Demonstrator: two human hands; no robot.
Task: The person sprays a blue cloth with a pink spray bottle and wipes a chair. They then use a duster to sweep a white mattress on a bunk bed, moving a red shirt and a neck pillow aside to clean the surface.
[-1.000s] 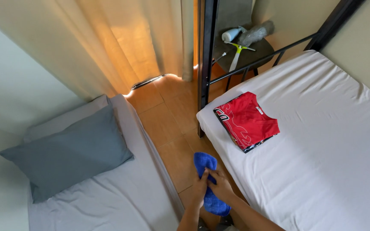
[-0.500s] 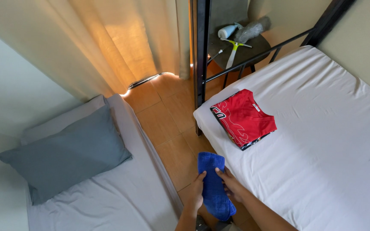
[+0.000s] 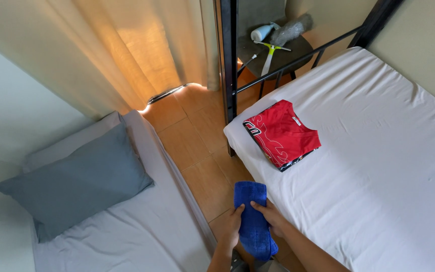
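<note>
Both of my hands hold a blue cloth (image 3: 251, 204) folded into a long strip, above the tiled floor between two beds. My left hand (image 3: 231, 228) grips its left edge. My right hand (image 3: 270, 217) pinches its right edge. A folded red shirt (image 3: 282, 133) with a white flame pattern lies on the white sheet of the right bed (image 3: 378, 166), near that bed's corner and apart from my hands.
A grey pillow (image 3: 76, 181) lies on the left bed (image 3: 142, 236). A lit curtain (image 3: 142, 55) hangs at the back. Behind the black bed frame (image 3: 229, 65), a dark chair (image 3: 273, 48) carries a squeegee, a bottle and a duster. Orange tiles (image 3: 197, 151) run between the beds.
The blue cloth has gone from bunched and draped to a flat folded strip held upright between my hands. The view has shifted slightly.
</note>
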